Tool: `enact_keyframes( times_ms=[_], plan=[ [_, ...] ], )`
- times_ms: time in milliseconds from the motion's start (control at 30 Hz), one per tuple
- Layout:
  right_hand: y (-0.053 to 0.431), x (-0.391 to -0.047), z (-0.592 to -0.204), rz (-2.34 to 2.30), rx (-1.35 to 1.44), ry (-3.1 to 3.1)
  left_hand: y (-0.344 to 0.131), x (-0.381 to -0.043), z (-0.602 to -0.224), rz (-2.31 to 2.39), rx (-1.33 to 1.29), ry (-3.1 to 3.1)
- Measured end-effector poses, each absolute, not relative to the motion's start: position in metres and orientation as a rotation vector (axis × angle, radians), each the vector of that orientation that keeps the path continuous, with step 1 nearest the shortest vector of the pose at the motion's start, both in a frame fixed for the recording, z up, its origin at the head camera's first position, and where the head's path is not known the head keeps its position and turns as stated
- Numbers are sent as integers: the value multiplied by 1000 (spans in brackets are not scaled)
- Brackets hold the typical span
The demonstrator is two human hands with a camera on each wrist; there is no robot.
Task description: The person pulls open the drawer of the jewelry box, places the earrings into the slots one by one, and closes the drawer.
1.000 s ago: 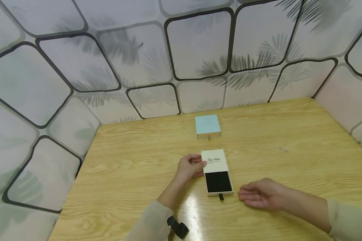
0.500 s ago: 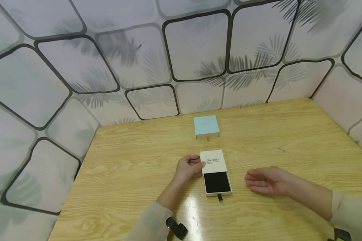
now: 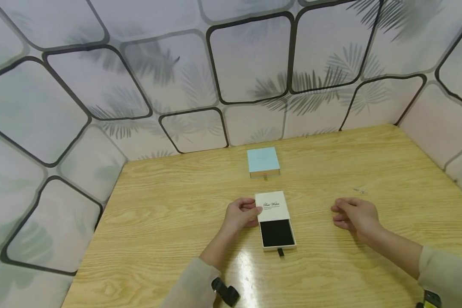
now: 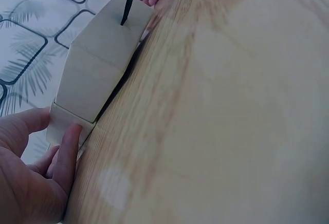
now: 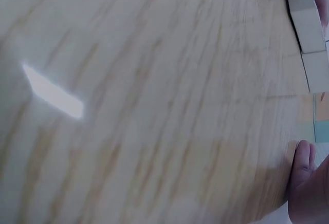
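Note:
A cream slide-out gift box [image 3: 272, 206] printed "Best Wishes" lies on the table, its drawer [image 3: 277, 233] pulled out toward the person. The drawer has a black lining and a black ribbon tab [image 3: 280, 252]. My left hand [image 3: 240, 212] holds the sleeve of the box at its left side, thumb over the top edge; the left wrist view has fingers [image 4: 68, 149] against its side wall. To the right of the box, my right hand [image 3: 356, 217] hovers low with loosely curled fingers and nothing in it. Just beyond it lie tiny silvery pieces [image 3: 359, 190], too small to make out.
A light blue box [image 3: 263, 160] with a small tab at its front stands behind the cream one. The wooden table [image 3: 169, 214] meets patterned fabric walls [image 3: 254, 55] at the back and both sides.
My right hand has moved away from the drawer, to the right and farther back toward the silvery pieces, turning palm-down. My left hand has stayed on the box.

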State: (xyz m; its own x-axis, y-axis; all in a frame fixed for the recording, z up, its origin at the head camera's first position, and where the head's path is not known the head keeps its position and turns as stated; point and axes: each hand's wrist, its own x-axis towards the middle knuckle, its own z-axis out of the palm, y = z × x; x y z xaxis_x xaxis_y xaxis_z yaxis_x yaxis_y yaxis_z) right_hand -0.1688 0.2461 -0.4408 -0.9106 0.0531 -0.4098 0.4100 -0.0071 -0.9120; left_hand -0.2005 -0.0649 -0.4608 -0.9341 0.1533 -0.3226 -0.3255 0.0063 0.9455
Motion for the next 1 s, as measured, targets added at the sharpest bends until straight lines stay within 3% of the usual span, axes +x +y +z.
enact_keyframes(
  times_ms=[367,833,1000],
  plan=[
    [259,-171,-445,-2178,397,2099,-64,-201,-461,1994,-188,1965],
    [295,-186,-444,-1600,299,2834,-62,-201,-461,2008,-196,1968],
    [317,-195,-441,-1239,133,3034,-63,-201,-461,2007,-201,1974]
  ],
)
